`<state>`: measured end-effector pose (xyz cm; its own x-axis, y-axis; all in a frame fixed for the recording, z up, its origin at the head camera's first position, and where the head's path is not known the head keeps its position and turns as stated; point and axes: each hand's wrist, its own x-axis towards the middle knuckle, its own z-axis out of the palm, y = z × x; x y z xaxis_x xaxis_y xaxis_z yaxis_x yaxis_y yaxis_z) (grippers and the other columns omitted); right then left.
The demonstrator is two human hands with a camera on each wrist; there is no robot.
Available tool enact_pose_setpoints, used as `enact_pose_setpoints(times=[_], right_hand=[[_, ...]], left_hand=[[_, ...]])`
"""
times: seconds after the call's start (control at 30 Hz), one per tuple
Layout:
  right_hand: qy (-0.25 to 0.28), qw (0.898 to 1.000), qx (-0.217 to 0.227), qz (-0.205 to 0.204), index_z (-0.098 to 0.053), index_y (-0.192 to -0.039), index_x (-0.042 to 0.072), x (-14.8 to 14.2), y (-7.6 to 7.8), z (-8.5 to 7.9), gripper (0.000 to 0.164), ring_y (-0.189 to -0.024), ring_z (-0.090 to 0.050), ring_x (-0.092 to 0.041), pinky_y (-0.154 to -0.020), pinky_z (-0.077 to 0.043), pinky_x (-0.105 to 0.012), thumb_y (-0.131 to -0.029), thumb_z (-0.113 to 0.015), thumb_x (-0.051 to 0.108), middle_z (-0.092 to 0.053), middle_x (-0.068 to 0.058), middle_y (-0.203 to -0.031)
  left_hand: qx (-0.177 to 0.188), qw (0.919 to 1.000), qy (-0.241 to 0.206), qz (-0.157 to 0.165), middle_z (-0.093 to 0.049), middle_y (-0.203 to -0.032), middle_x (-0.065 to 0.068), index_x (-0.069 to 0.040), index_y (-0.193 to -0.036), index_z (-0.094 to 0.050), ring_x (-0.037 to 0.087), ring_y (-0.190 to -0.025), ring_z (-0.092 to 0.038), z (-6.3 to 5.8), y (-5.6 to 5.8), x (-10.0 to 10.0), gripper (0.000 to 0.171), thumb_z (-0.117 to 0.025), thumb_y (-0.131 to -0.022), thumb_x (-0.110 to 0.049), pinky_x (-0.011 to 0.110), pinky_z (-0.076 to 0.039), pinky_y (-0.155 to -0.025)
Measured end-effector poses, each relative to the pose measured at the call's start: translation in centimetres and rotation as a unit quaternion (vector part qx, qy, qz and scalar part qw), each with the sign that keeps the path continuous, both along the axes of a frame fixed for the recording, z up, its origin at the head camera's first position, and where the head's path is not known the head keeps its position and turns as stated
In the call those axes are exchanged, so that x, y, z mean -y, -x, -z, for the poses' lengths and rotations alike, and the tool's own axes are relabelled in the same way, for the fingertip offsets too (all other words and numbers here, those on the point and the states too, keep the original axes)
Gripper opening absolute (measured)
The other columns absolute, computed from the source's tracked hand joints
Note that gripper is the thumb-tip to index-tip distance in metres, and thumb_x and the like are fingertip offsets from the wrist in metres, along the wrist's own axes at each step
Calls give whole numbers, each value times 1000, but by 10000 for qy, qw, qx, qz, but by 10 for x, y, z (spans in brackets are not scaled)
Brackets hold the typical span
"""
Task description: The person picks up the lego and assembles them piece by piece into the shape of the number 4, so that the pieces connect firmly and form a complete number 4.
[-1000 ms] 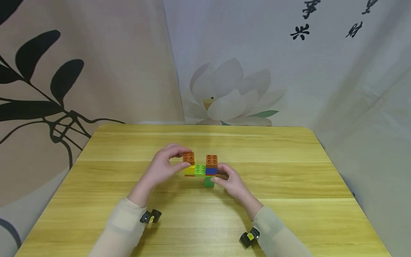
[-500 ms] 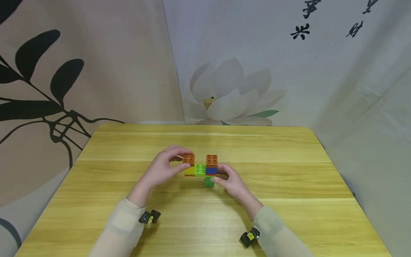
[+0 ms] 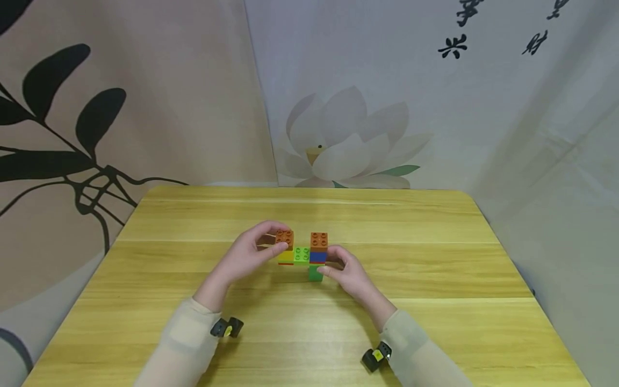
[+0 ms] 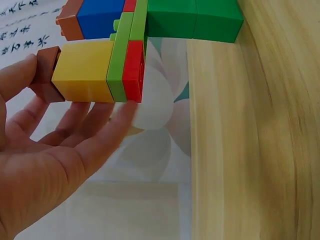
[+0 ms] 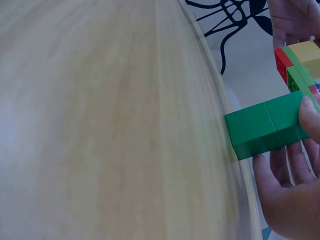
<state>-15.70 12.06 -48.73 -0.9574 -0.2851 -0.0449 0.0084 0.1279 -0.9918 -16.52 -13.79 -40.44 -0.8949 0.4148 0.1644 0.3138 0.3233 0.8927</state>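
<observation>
A structure of toy building bricks stands at the table's middle. Its base is two stacked green bricks [image 5: 270, 122], with a light green brick [image 3: 302, 255] bridging across above. The right side carries a blue brick [image 3: 318, 257] topped by an orange-brown brick [image 3: 319, 242]. On the left, a yellow brick [image 4: 82, 70] has a red piece [image 4: 134, 70] below and another orange-brown brick [image 4: 47, 75] on top. My left hand [image 3: 244, 255] holds that left orange-brown brick, thumb against it, one finger reaching under the red piece. My right hand [image 3: 351, 277] grips the green bricks between thumb and fingers.
The wooden table [image 3: 411, 328] extends on all sides of the bricks. Behind it hangs a printed cloth [image 3: 362, 140] with a lotus. Small black wrist cameras sit at both sleeves, one a left camera [image 3: 227, 327] and one a right camera [image 3: 376, 357].
My left hand and its orange-brown brick have come down slightly against the yellow brick, and the thumb now lies over the brick's front edge. The right hand has stayed in place.
</observation>
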Motion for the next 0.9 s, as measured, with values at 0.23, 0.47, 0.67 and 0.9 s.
enact_pose_setpoints(times=[0.23, 0.47, 0.67, 0.9], right_hand=[[-67, 10000, 11, -5, -57, -124, -4, 1, -2, -7, 36, -118, -55, -37, -102, -45, -46, -90, -69, -1, -61, -19, -121], [-127, 9999, -58, -53, -56, -124, -6, 1, -5, -14, 36, -117, -55, -39, -101, -46, -45, -91, -68, 1, -60, -21, -121], [-114, 9999, -14, -56, -57, -125, -3, 0, -1, -3, 37, -118, -56, -38, -102, -46, -46, -91, -70, 2, -61, -19, -122], [-30, 10000, -38, -47, -57, -125, -2, -1, 1, 1, 37, -117, -56, -34, -101, -46, -43, -91, -70, 3, -60, -17, -122]], left_hand=[[467, 9983, -345, 70, -62, -112, 8, -12, -130, -58, 29, -109, -58, 4, -2, 0, 33, -64, -99, -20, 46, -54, -84], [705, 9951, -671, 147, -59, -113, 11, -16, -136, -56, 32, -101, -57, 12, -2, -3, 36, -60, -101, -22, 52, -55, -76], [720, 9936, -863, 99, -59, -116, 11, -17, -137, -56, 29, -104, -57, 17, -2, -6, 37, -60, -101, -22, 57, -54, -76], [614, 9931, -1001, 55, -61, -113, 11, -12, -134, -59, 29, -104, -58, 18, -1, -8, 36, -63, -99, -17, 51, -57, -73]])
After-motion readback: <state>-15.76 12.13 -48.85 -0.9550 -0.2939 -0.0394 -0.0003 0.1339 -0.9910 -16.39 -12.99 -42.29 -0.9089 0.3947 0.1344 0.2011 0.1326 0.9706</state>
